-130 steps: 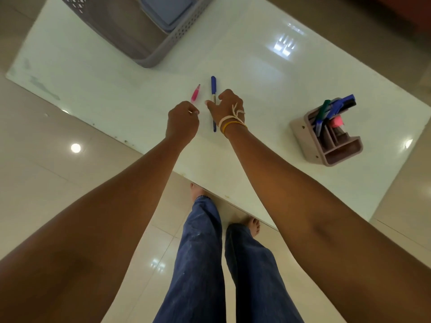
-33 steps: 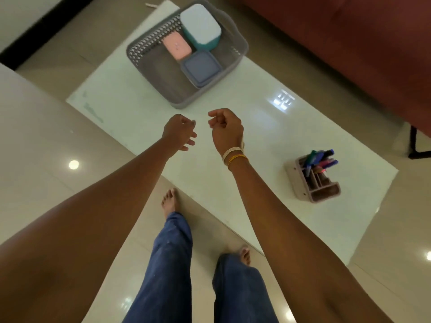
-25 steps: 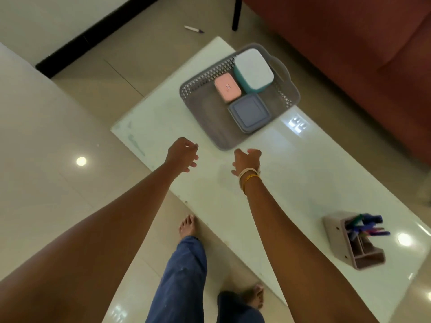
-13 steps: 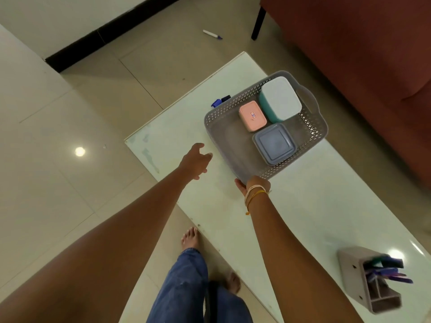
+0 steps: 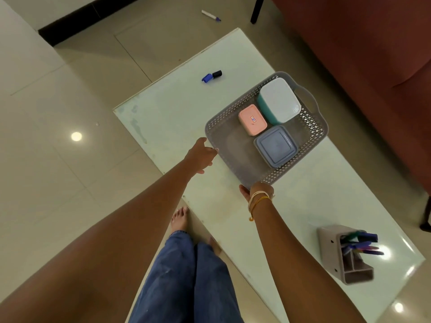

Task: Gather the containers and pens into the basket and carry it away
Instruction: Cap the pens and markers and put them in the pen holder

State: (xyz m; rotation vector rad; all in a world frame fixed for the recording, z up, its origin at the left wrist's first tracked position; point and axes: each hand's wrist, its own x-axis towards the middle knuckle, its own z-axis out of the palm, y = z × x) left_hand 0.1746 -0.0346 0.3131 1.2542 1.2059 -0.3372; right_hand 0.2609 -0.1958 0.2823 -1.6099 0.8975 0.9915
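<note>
Both hands have reached the grey basket (image 5: 235, 159) on the pale table (image 5: 172, 117) over tiled floor (image 5: 58, 113), right hand (image 5: 258, 191) gripping, left hand (image 5: 200, 157) relaxed.

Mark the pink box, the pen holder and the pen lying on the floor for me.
pink box (image 5: 252, 119): head view, middle of its lid.
pen holder (image 5: 329, 249): head view, its beige side wall.
pen on the floor (image 5: 210, 15): head view, middle of its white barrel.

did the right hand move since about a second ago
Yes. The right hand has gone forward across the white table to the near corner of the grey basket, which it now grips.
</note>
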